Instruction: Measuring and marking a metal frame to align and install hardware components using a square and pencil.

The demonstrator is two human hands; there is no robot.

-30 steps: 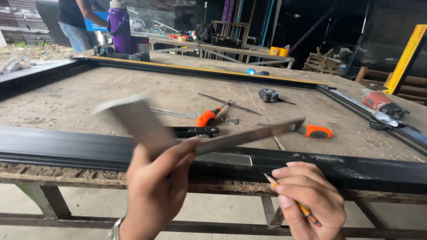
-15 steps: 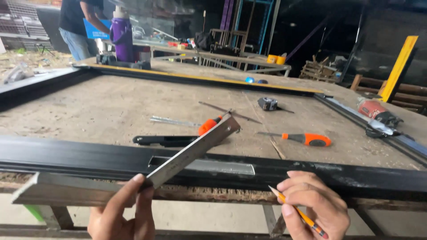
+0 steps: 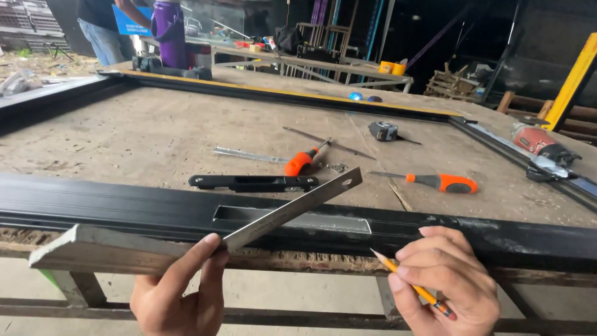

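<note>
Two hands over a long black metal frame bar (image 3: 124, 208).
The left hand (image 3: 180, 292) pinches a shiny metal square ruler (image 3: 292, 208); the right hand (image 3: 444, 280) pinches a yellow pencil (image 3: 407, 283); orange screwdrivers (image 3: 441, 182) lie beyond on the surface (image 3: 137, 137).

Soft daylight falls evenly on the worn table top (image 3: 124, 137) and gives only weak shadows, while the background behind stays dark, the picture is sharp in the middle, and the metal square (image 3: 186, 242) shows a pale glare.
</note>
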